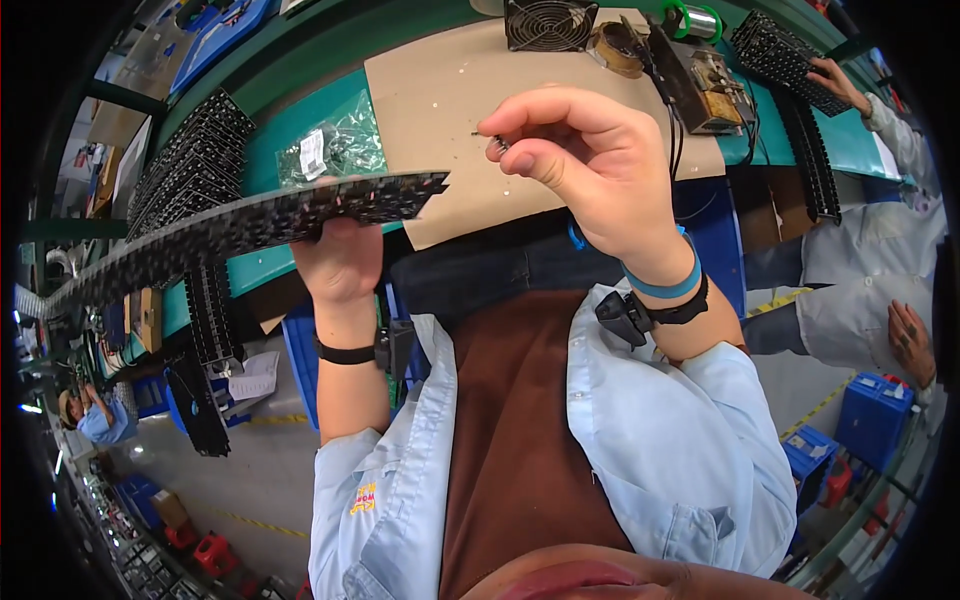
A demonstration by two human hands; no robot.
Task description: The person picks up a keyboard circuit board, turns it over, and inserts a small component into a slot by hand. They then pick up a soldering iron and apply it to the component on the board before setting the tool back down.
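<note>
Two bare hands, both raised over the bench. Left hand: clamped on one long black panel, held up left of one brown sheet. Right hand: thumb and forefinger pinched together on a small metal piece, near the panel's right end. Also noted: one fan, one green spool, one clear bag; one stack of black parts at left. One co-worker's hand at right, touching dark parts.

Left fingers partly hidden behind the panel; its far end blurs toward the left rim. Metal piece too small to identify; single or several, cannot tell.

Writing: one white label on the bag, illegible; yellow-and-pink lettering on the light-blue jacket.
</note>
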